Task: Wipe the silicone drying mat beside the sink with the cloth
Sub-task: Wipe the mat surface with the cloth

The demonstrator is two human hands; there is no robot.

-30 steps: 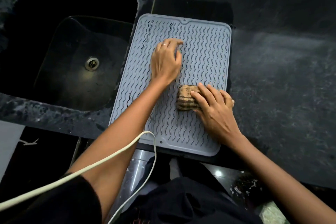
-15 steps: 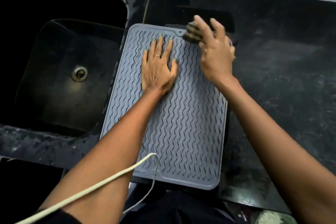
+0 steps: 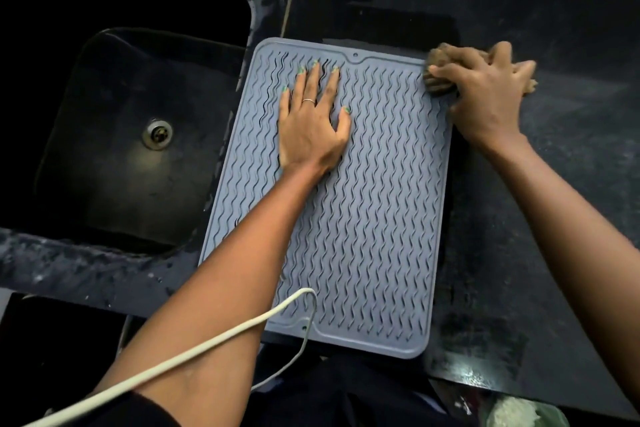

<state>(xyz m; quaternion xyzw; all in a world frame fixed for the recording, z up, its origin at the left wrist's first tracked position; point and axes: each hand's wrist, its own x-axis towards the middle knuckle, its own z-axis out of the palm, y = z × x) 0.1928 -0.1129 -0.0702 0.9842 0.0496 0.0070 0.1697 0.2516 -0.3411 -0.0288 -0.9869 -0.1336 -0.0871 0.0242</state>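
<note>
Wiping at the upper right corner of the grey wavy-ridged silicone drying mat (image 3: 363, 201), the right hand (image 3: 485, 94) grips a bunched brown striped cloth (image 3: 437, 80), fingers curled over it.

The mat lies at the centre of the frame on the black speckled stone countertop (image 3: 554, 184), just beside the dark rectangular sink (image 3: 131, 135) at the left, whose round metal drain (image 3: 157, 134) shows in its floor. The left hand (image 3: 311, 125) lies flat on the mat's upper left part, fingers straight and spread, a thin ring on one finger. Its forearm hides part of the mat's lower left side. A cream cable (image 3: 207, 347) crosses that forearm and loops over the mat's lower edge.
</note>
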